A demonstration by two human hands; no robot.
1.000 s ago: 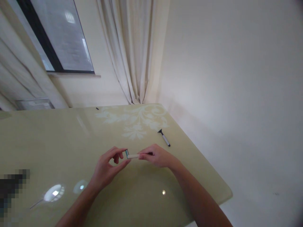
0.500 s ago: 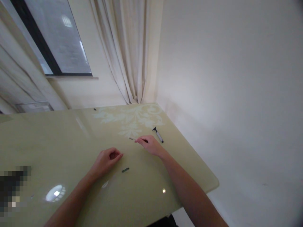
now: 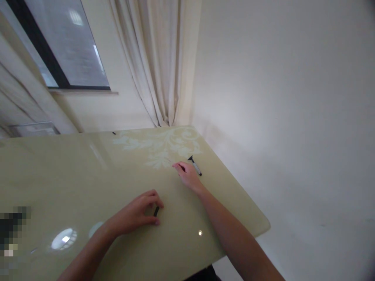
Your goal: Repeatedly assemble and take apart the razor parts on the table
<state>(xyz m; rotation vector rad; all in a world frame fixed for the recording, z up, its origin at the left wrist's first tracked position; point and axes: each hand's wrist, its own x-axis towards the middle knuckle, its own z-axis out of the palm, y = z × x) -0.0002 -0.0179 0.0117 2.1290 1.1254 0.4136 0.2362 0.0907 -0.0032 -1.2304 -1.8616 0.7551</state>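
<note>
Around a small dark strip [image 3: 156,212] on the glossy table [image 3: 70,175], the left hand [image 3: 140,210] curves with thumb and fingers apart; whether they touch it, I cannot tell. Farther forward, the right hand [image 3: 188,175] has its fingertips drawn together, though anything pinched there is too small to tell. Just beside it lies a razor [image 3: 196,168], and near the table's far edge, a dark piece [image 3: 114,133].

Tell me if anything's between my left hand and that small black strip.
Nothing visible is in the way: the small black strip shows in the open gap of your left hand, with no other object between them.
</note>
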